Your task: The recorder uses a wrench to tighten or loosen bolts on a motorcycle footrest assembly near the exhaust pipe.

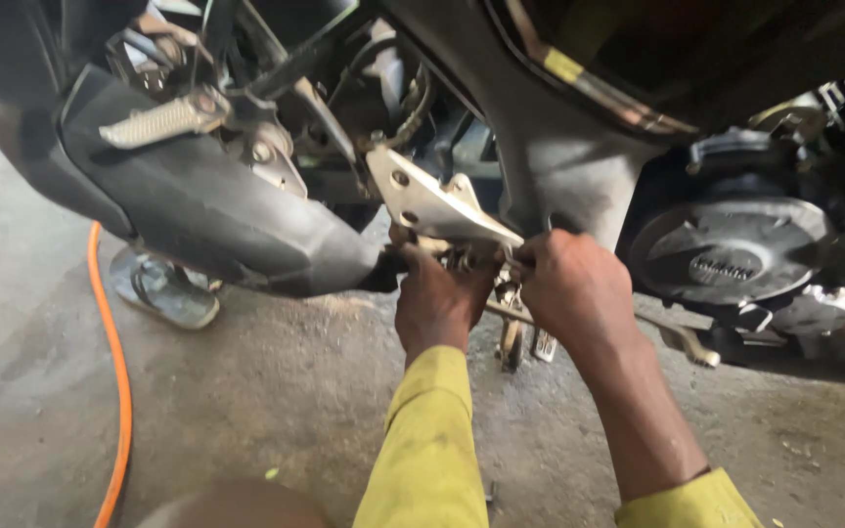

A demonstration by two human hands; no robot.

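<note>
Nearest to us, our yellow sleeves [432,440] run up to both hands under the motorcycle. Our left hand [434,305] is curled tight around something beneath the silver bracket [434,203]; what it grips is hidden by the fingers. Our right hand [574,288] is closed too, pinching a small part at the bracket's rear tip, just beside the left. Below them hangs the stand [512,337], with a lever [682,337] near it. Further off sit the muffler [217,210], the footpeg [163,119] and the engine cover [731,249]; an orange hose [114,372] and a sandal [163,288] lie on the floor. We judge that a slip here could pinch fingers against the bracket edge, or drop a small fastener onto the gritty concrete.
</note>
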